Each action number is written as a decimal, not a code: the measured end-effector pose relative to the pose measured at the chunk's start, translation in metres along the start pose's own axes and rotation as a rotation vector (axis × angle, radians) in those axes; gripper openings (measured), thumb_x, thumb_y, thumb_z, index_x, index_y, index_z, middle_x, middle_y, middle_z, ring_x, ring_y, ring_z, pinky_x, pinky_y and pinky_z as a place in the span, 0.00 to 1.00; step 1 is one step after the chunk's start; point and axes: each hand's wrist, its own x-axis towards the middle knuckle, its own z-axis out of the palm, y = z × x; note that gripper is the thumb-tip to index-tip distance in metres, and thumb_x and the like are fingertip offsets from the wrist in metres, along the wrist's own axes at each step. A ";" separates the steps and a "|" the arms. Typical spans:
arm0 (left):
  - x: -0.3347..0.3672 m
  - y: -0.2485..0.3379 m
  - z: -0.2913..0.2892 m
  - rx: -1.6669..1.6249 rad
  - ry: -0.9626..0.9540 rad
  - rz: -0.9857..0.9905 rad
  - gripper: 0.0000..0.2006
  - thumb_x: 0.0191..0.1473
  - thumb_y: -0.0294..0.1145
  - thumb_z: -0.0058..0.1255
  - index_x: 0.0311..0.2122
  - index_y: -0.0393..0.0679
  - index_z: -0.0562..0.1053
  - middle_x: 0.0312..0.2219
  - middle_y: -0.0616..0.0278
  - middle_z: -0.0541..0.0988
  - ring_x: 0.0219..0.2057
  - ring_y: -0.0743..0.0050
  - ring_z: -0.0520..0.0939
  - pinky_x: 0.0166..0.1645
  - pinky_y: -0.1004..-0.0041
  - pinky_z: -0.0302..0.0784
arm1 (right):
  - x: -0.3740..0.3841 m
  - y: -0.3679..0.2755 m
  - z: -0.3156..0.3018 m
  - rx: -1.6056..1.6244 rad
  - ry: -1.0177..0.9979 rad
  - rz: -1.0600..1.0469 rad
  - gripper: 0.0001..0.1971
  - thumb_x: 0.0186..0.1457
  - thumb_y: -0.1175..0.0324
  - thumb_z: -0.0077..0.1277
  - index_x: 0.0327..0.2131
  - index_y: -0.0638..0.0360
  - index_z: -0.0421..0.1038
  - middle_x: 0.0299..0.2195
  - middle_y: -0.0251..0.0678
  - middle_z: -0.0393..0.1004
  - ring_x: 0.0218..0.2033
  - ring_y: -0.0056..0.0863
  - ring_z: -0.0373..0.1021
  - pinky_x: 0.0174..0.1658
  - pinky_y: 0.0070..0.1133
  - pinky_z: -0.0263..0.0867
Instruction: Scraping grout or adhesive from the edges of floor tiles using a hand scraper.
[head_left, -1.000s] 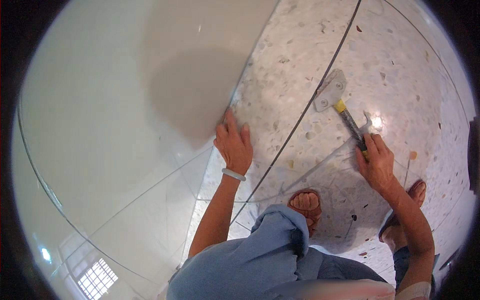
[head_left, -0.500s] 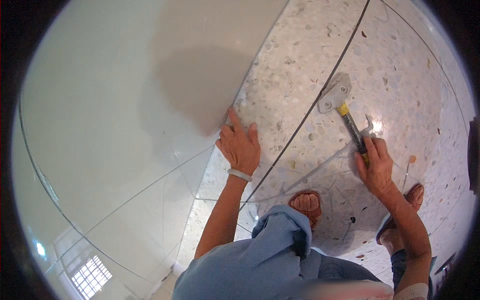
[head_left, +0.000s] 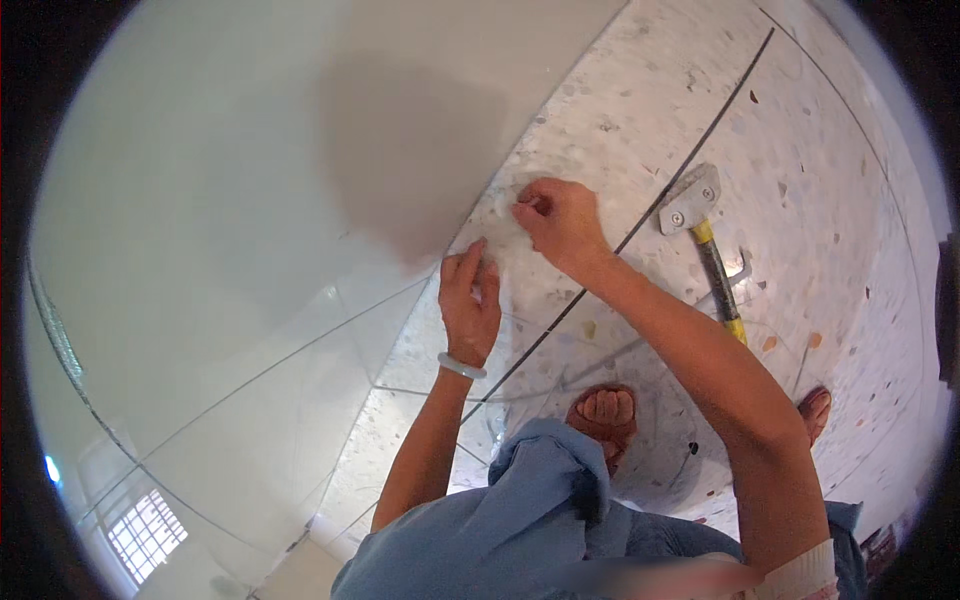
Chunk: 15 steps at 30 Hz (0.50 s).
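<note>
My left hand (head_left: 470,310), with a pale bangle (head_left: 462,365) at its wrist, rests by the seam where the glossy cream wall (head_left: 250,200) meets the speckled terrazzo floor (head_left: 640,110). Its fingers are loosely bent and apart, holding nothing I can see. My right hand (head_left: 565,225) is just beyond it, over the floor near the same seam. Thumb and fingers are pinched together there; whatever they may hold is too small or hidden. To the right lies a scraper (head_left: 712,265) with a wide grey head and a black-and-yellow handle, untouched by either hand.
A long dark line (head_left: 620,245) crosses the floor between my hands and the scraper. A thin hooked grey thing (head_left: 740,270) lies beside the scraper's handle. My sandalled foot (head_left: 605,415) is close below, and a barred window reflection (head_left: 147,535) shows at lower left.
My right hand has let go of the scraper and moved left to the wall seam, its fingers now pinched. My left hand's pointing finger has drawn back, and the hand has shifted slightly down.
</note>
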 end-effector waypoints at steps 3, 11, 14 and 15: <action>-0.010 0.005 -0.012 -0.132 0.039 -0.192 0.12 0.56 0.27 0.52 0.46 0.39 0.75 0.29 0.59 0.71 0.27 0.73 0.71 0.32 0.73 0.69 | 0.024 -0.008 0.034 0.007 -0.048 0.153 0.07 0.48 0.73 0.58 0.24 0.68 0.72 0.16 0.38 0.74 0.13 0.22 0.70 0.17 0.21 0.66; -0.012 -0.005 -0.010 -0.274 0.078 -0.240 0.10 0.59 0.29 0.49 0.42 0.35 0.76 0.26 0.63 0.75 0.26 0.79 0.73 0.31 0.77 0.70 | 0.030 -0.020 0.045 0.082 0.001 0.364 0.10 0.45 0.77 0.60 0.19 0.66 0.68 0.16 0.38 0.73 0.14 0.22 0.70 0.14 0.20 0.64; -0.013 -0.011 -0.002 -0.409 0.076 -0.379 0.10 0.60 0.29 0.48 0.42 0.35 0.77 0.23 0.66 0.74 0.23 0.82 0.72 0.28 0.80 0.68 | 0.031 -0.025 0.045 0.100 -0.041 0.463 0.10 0.44 0.78 0.60 0.19 0.64 0.67 0.16 0.38 0.73 0.13 0.22 0.69 0.12 0.19 0.61; -0.011 -0.010 -0.001 -0.418 0.085 -0.380 0.10 0.60 0.29 0.48 0.42 0.35 0.77 0.23 0.66 0.74 0.23 0.82 0.72 0.28 0.80 0.68 | 0.031 -0.021 0.045 0.093 -0.029 0.459 0.09 0.43 0.76 0.59 0.18 0.62 0.68 0.15 0.38 0.74 0.13 0.24 0.71 0.16 0.21 0.65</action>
